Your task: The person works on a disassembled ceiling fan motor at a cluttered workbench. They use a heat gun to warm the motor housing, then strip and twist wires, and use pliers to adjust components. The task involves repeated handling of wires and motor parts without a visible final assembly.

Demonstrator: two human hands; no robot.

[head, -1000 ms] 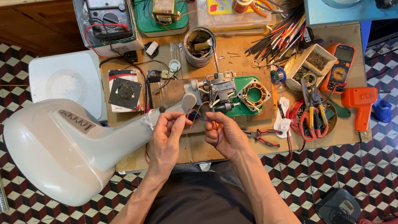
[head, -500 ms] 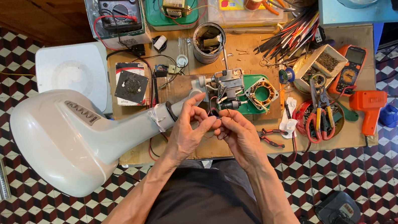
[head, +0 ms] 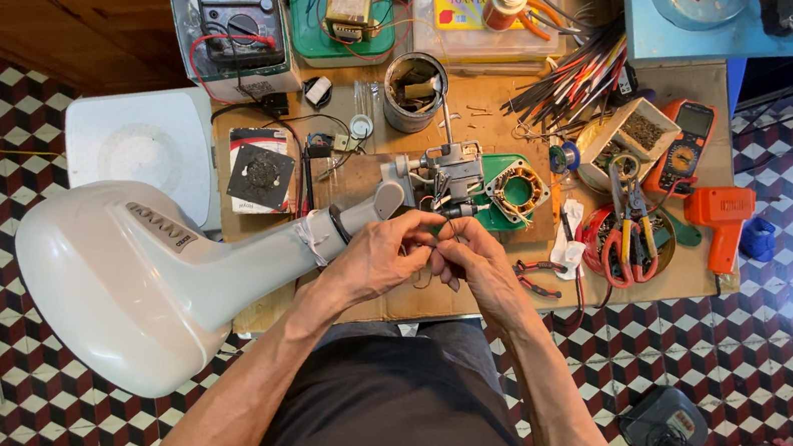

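White plastic dominates the lower left of the frame: a large fan housing lies on its side, its neck running up and right toward the middle, where a bare motor assembly sits on the cardboard-covered low table.

Both hands meet just below that motor, at the centre of the picture. The left hand is curled closed, fingertips pinched on thin wires that trail down from the motor. The right hand is likewise closed in a pinch on the same wires, touching the left. What exactly the fingertips do to the wires is too small to tell.

The motor lies directly above the hands in the frame, just beyond the fingertips, and the housing's long axis slants from lower left to centre. The left hand is nearer the neck; both are about equally near the motor.

Around them: an analogue meter at upper left, a tin can, red-handled pliers and an orange tool at right.
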